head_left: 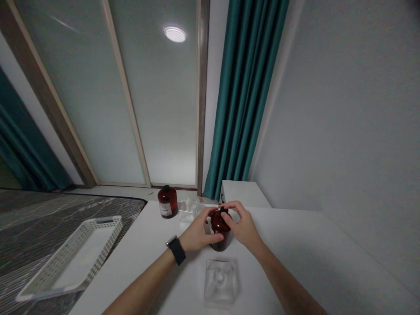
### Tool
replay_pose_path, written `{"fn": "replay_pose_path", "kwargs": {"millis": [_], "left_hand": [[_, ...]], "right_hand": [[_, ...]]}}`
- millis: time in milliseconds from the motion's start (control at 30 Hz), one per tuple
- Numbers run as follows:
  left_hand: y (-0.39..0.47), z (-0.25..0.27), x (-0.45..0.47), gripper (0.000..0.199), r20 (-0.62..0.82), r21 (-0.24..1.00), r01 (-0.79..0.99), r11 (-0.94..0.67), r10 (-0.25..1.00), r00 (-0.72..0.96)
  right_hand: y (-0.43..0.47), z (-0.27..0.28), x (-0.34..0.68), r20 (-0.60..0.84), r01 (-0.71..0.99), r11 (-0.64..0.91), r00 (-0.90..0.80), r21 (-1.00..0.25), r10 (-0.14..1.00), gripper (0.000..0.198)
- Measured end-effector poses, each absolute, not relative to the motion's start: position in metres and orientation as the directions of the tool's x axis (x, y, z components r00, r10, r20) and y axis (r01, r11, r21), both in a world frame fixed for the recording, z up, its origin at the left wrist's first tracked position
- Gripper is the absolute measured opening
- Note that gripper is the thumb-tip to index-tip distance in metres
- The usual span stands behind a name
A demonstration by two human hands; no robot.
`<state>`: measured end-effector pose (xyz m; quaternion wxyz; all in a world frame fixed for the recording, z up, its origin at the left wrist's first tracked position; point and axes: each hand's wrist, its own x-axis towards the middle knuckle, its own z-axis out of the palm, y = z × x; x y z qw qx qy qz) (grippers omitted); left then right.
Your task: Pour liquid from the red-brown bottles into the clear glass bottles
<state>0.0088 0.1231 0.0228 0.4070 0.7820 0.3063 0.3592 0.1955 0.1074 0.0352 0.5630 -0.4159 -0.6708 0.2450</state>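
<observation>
A dark red-brown bottle with a black cap stands upright on the white table. My left hand is wrapped round the bottle's left side, thumb across its front. On the black cap, the fingers and thumb of my right hand are closed from above and the right. A clear, square plastic piece with a round knob in its middle lies nearer to me. Behind my left hand is another clear plastic piece, partly hidden.
A second red-brown bottle with a white label and black cap stands at the table's far left. A white perforated basket sits left of the table on a dark grey patterned surface. Beyond the far edge is a white cabinet.
</observation>
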Motion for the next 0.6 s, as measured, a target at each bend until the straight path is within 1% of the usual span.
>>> {"fn": "replay_pose_path", "kwargs": {"millis": [100,267,467,600], "left_hand": [[0.123,0.019,0.015,0.075,0.334,0.874,0.135,-0.468,0.777,0.534],[0.120,0.011,0.021,0.066,0.351,0.889,0.106,-0.445,0.811,0.468],[0.117,0.010,0.022,0.066,0.364,0.888,0.096,-0.449,0.816,0.450],[0.117,0.009,0.022,0.068,0.346,0.896,0.101,-0.432,0.822,0.453]], "right_hand": [[0.107,0.037,0.198,0.576,0.330,0.556,-0.045,-0.763,0.817,0.013],[0.103,0.041,0.200,0.579,0.410,0.567,-0.110,-0.714,0.808,0.012],[0.099,0.050,0.205,0.549,0.412,0.581,-0.207,-0.702,0.810,0.020],[0.097,0.057,0.212,0.556,0.436,0.594,-0.227,-0.676,0.799,0.014]]}}
